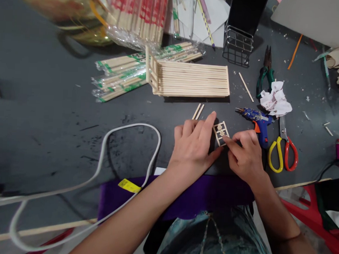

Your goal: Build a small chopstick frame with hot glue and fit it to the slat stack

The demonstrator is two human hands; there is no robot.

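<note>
A small wooden stick frame (217, 136) with little flower-like pieces inside lies on the dark table between my hands. My left hand (192, 143) rests palm down at its left, fingers stretched out, the thumb reaching toward the frame's lower edge. Curled at the lower right is my right hand (245, 152), its index fingertip on the frame's corner; its thumb is mostly hidden. Two short sticks (198, 111) poke out beyond my left fingers. Behind them sits a larger bed-shaped piece made of wooden sticks (192, 79), with an upright end at the left.
On the right lie a blue glue gun (255, 117), scissors (282, 147), crumpled paper (276, 101) and green-handled pliers (265, 73). Wrapped chopsticks (127, 74) are piled at the back left. A white cable (103, 154) loops across the left side. A wire stand (238, 44) is farther back.
</note>
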